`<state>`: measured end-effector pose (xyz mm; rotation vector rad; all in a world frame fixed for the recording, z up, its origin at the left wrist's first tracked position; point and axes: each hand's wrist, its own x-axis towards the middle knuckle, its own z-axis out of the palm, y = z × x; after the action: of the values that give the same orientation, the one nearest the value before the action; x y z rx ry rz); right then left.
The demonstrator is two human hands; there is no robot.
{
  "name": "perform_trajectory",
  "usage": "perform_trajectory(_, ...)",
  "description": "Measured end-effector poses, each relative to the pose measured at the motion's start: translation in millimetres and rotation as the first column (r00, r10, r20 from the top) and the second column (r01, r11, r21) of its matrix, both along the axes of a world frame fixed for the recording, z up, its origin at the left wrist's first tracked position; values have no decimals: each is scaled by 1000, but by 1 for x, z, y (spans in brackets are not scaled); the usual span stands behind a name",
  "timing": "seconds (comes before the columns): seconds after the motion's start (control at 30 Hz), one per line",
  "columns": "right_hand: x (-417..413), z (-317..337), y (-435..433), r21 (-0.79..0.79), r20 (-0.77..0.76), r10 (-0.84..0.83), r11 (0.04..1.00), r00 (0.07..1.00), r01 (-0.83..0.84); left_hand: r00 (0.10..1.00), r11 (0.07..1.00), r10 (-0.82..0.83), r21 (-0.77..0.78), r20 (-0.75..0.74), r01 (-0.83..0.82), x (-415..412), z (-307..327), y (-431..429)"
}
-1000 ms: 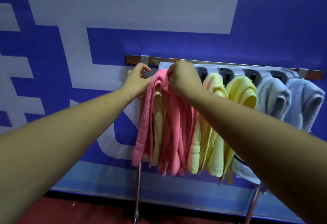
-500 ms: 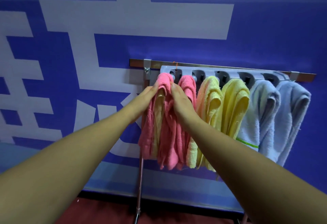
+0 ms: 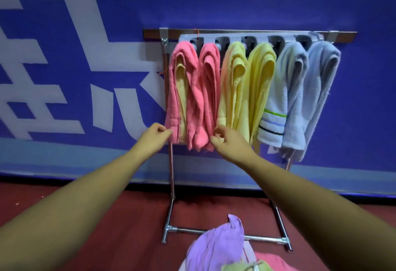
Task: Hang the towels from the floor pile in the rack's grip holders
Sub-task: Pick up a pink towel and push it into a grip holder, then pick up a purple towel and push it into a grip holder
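Observation:
A metal rack stands against the blue wall, with a grey strip of grip holders along its top. Six towels hang from it: two pink, two yellow and two pale blue. My left hand pinches the lower left hem of the leftmost pink towel, which has a yellow inner side. My right hand has its fingers curled at the bottom hem of the second pink towel. The floor pile lies below, with a purple towel on top.
The rack's foot bar lies on the red floor right behind the pile. Pink and green cloth show at the bottom edge. The wall has large white characters to the left.
Both hands have slid down from the holders at the top to the bottom hems of the pink towels. The view has tilted down, and the floor pile now shows.

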<state>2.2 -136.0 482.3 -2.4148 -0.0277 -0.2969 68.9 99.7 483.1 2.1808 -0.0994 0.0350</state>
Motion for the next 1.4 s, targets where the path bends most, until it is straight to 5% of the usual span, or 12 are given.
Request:
perform_trajectory(0.13, -35, -64, -22, -169, -149, -46, 985, 988, 21, 999, 989, -33, 143, -41, 38, -33, -66, -20)
perform_trajectory(0.53, -77, -270, -79, -151, -502, -205, 977, 840, 148, 906, 908, -188, 284, -379, 308, -85, -290, -82)
perform_trajectory(0.87, -81, -435, -74, -25, -738, 13, 999, 675, -46, 757, 782, -254, 333, -602, 527, -106, -451, -85)
perform_trajectory(1.13, -104, -527, -41, 25, -835, 85, 993, 543, -116, 570, 772, -267, 182, -777, 609, -129, -534, -79)
perform_trajectory(1.23, -118, -552, -36, 10, -855, 88, 988, 511, -153, 635, 823, -319, 127, -704, 554, -147, -549, -84)
perform_trajectory(1.4, -131, -566, -36, -43, -839, 51, 986, 542, -159, 502, 727, -366, 96, -783, 680, -162, -561, -84)
